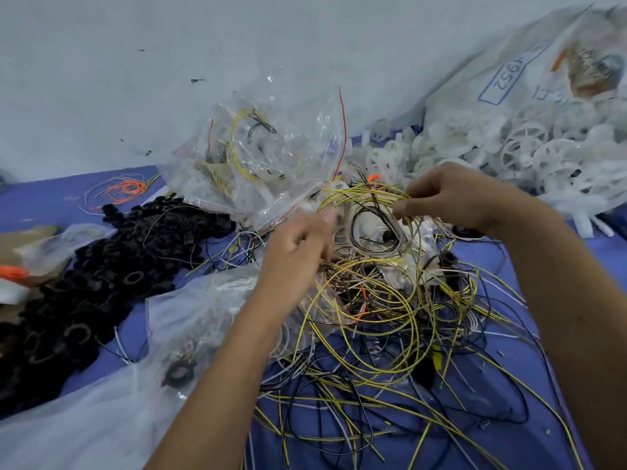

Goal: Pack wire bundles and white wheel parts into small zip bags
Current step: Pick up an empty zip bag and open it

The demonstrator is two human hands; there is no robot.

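A loose coil of yellow, black and white wires (369, 222) is held up over a blue cloth-covered table (529, 418), pinched between the curled fingers and thumb of the right hand (451, 198), while the left hand (298, 252), blurred, has its fingers curled at the coil's left edge; whether anything is actually gripped there cannot be told. Beneath the hands a tangled heap of yellow and black wires (390, 340) is spread, with filled clear zip bags with red seal lines (261, 157) piled just behind the left hand. A heap of white spoked plastic wheels (509, 147) is seen spilling from a large white printed sack (509, 72) at the far right, and a pile of black ring-shaped parts (101, 266) lies at the left.
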